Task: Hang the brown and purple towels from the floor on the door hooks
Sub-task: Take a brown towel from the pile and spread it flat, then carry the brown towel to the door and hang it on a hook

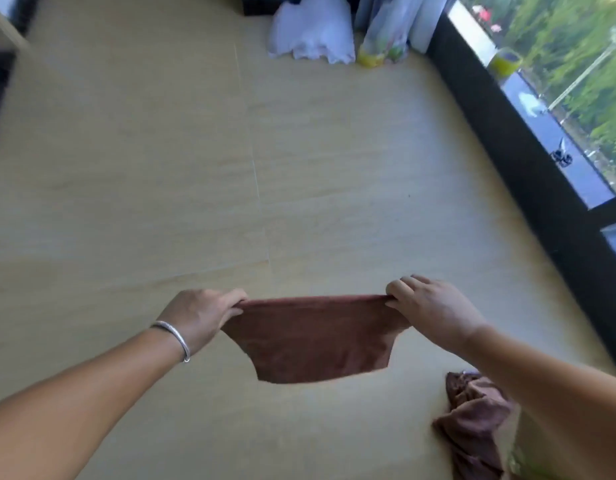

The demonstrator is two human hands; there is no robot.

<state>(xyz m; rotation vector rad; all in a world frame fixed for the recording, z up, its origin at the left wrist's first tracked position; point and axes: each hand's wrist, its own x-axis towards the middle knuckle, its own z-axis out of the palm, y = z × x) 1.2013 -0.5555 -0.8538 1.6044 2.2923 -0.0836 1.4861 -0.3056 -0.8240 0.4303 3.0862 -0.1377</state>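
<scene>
A brown towel (317,337) hangs stretched out flat above the floor, held by its top edge. My left hand (202,317) pinches the towel's left top corner and wears a silver bangle at the wrist. My right hand (427,308) pinches the right top corner. A second, crumpled towel (472,424), brownish purple, lies on the floor at the lower right, partly hidden under my right forearm. No door or hooks are in view.
The pale wood-look floor (161,168) spreads ahead. White plastic bags (313,32) and a yellow-based bag (382,43) sit at the far end. A dark-framed window (528,150) runs along the right side. Dark furniture shows at the far left edge.
</scene>
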